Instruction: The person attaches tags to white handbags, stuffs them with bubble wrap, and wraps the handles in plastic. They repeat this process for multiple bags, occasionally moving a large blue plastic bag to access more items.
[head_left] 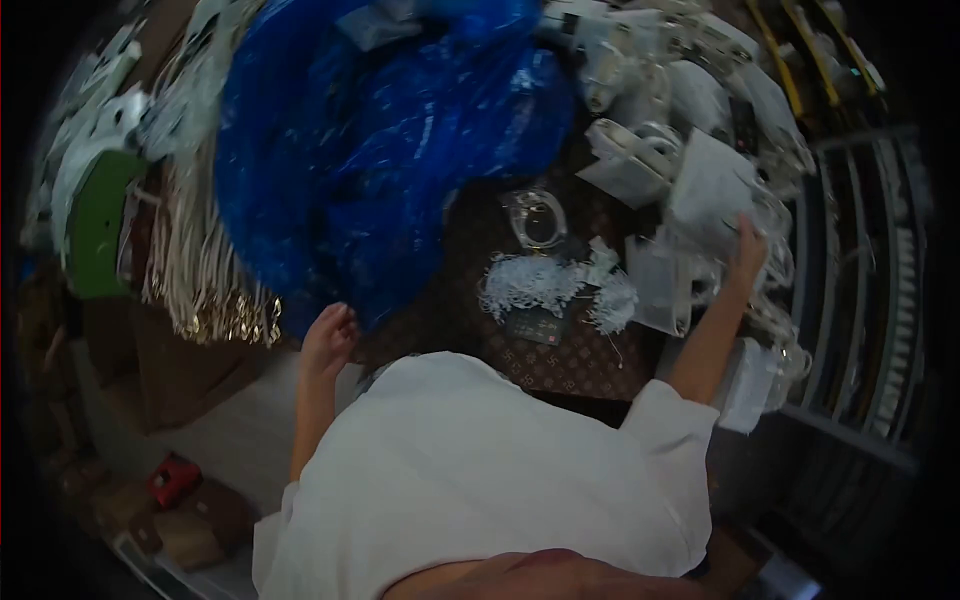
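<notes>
My left hand point(332, 338) is closed with its fingers curled, beside the lower edge of a crumpled blue plastic bag point(390, 170). Whether anything small is between those fingertips I cannot make out. On the right, my right hand point(748, 252) is at the lower corner of a flat white bag point(708, 190), its fingers bent against the edge. This bag leans on a heap of white packets with cords point(640, 90). Between my hands, tangled pale strings point(530, 283) lie on the brown patterned table point(600, 365), next to a dark card-like item point(537, 327).
A coil of pale cord point(537, 218) lies behind the strings. Long cream straps with gold clasps point(200, 240) hang at the left, by a green panel point(98, 225). Metal racks point(860, 290) stand at the right. A red object point(174, 480) rests on boxes lower left.
</notes>
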